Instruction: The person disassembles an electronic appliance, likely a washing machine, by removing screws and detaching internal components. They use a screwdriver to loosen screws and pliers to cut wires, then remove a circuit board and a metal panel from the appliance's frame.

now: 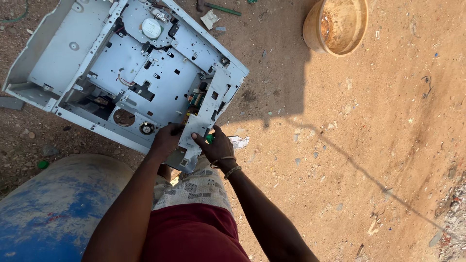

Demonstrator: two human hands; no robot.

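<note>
Pale grey sheet-metal appliance chassis (131, 68), stripped open, lying tilted on sandy brown ground (369, 145), its near corner resting close to the knees. Perforated inner plates, a round white disc part (151, 28) near the top, thin red and white wires (124, 80) at mid-panel, a small round silver fitting (146, 128) by a circular cut-out low on the panel.

Left hand (165, 139) pressed on the lower edge of the chassis beside a loose grey metal bracket (191, 138), fingers curled down over the metal, clamped on the edge as far as can be seen. Right hand (217, 147) gripping the other side of the same bracket, thumb laid across its face, fingers wrapped round a small green object (209, 139), mostly hidden; kind of object impossible to tell. Thin bracelets (228, 165) round the right wrist.

Dark red shorts (194, 233) and a grey-and-white patterned cloth (194, 187) below the hands. Rounded blue barrel with worn paint (48, 208) at lower left, just beside the left forearm. Tan plastic bucket, dusty inside (337, 24), well apart at upper right. White paper scrap (240, 141) on the ground just beside the right hand. Green-handled tool (222, 8) and a crumpled white scrap (210, 19) on the ground beyond the far edge of the chassis. Small stones and litter scattered over the sand.
</note>
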